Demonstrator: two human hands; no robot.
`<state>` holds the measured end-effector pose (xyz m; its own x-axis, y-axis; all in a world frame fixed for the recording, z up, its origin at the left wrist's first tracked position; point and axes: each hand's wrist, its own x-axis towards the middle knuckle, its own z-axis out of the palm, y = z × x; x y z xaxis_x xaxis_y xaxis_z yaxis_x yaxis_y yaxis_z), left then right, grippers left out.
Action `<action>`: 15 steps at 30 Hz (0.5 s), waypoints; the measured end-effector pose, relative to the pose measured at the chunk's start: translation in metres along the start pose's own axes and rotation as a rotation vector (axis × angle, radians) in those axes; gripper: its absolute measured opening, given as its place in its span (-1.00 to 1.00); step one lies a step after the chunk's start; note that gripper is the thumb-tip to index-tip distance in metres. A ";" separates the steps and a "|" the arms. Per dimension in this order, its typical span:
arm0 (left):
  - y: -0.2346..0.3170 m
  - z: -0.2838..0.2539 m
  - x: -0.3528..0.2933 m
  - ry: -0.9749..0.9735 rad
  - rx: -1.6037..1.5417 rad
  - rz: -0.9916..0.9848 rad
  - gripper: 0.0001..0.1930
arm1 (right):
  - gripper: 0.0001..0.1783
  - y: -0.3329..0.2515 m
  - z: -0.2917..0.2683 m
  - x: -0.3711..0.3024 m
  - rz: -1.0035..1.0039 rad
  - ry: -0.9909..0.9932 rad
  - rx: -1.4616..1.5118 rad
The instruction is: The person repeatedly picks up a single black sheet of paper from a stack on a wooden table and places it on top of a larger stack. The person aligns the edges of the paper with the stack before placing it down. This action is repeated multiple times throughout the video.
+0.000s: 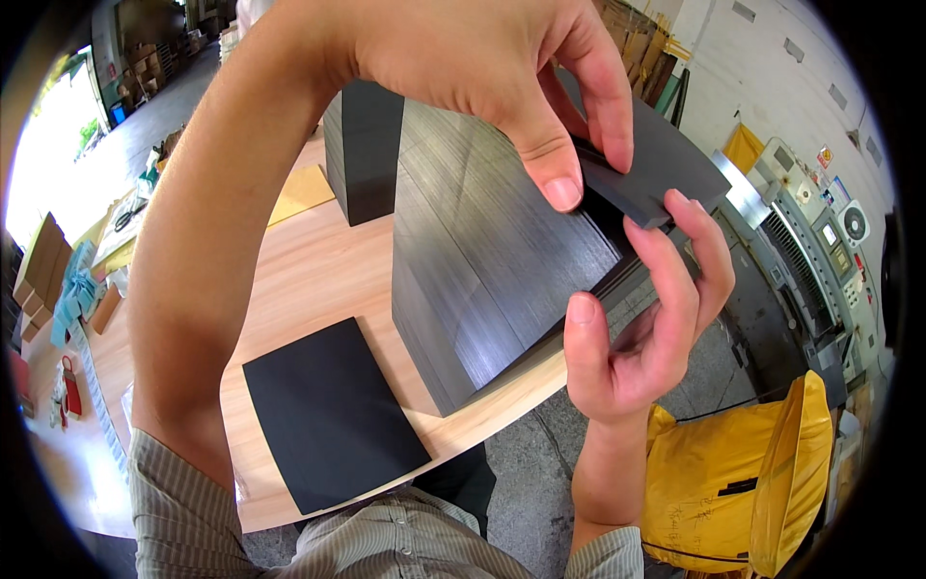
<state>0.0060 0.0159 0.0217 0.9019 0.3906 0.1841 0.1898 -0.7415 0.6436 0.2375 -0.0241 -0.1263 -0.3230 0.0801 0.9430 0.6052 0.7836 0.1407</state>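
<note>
A tall stack of black sheets (492,241) stands in the middle of the table, its fine-lined edges facing me. My left hand (482,68) arches over it from the upper left. Its thumb presses the upper edge and its fingers curl behind a thin bundle of black sheets (622,198), which is tilted away from the stack. At that bundle's near corner, the first fingertips of my right hand (651,318) touch it, while the thumb stands apart beside the stack. A smaller flat black sheet pile (333,415) lies at the near left.
Another black stack (369,154) stands behind on the wooden table (289,280). Scissors, a blue cloth (75,294) and red-handled item (68,386) lie at the left. A yellow bag (723,482) sits at the lower right, and a grey machine (810,261) stands behind it.
</note>
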 end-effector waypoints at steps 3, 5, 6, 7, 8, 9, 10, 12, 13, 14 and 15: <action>-0.001 0.000 0.001 0.001 -0.010 0.004 -0.54 | -0.42 0.000 -0.001 0.000 0.001 -0.003 -0.004; 0.000 -0.001 0.000 0.003 -0.001 0.010 -0.54 | -0.42 0.000 -0.001 0.001 0.000 -0.004 -0.003; 0.001 -0.001 -0.001 0.004 0.007 0.011 -0.54 | -0.42 -0.001 -0.001 0.001 -0.001 -0.003 -0.001; 0.002 -0.001 -0.002 0.005 0.014 0.012 -0.55 | -0.42 -0.001 -0.001 0.002 -0.003 -0.003 0.001; 0.002 0.000 -0.002 0.001 0.018 0.014 -0.55 | -0.42 -0.001 -0.001 0.001 -0.001 -0.005 -0.001; 0.001 0.000 -0.002 -0.001 0.018 0.014 -0.55 | -0.42 0.000 -0.001 0.001 -0.001 -0.007 -0.003; 0.001 -0.001 -0.002 -0.003 0.018 0.013 -0.56 | -0.42 0.000 -0.001 0.001 0.001 -0.008 -0.005; 0.000 -0.001 -0.002 -0.001 0.009 0.002 -0.56 | -0.41 0.000 -0.001 0.001 -0.004 -0.013 -0.011; 0.000 -0.001 -0.002 0.001 0.004 -0.003 -0.57 | -0.40 0.000 -0.001 0.001 -0.009 -0.016 -0.018; 0.000 0.000 -0.002 0.004 -0.003 -0.007 -0.57 | -0.40 0.000 -0.001 0.001 -0.011 -0.012 -0.011; 0.000 0.000 -0.002 0.005 -0.010 -0.010 -0.57 | -0.40 0.000 -0.001 0.001 -0.013 -0.008 -0.005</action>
<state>0.0045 0.0150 0.0210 0.8981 0.4008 0.1810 0.1952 -0.7321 0.6526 0.2383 -0.0245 -0.1249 -0.3367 0.0753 0.9386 0.6043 0.7818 0.1541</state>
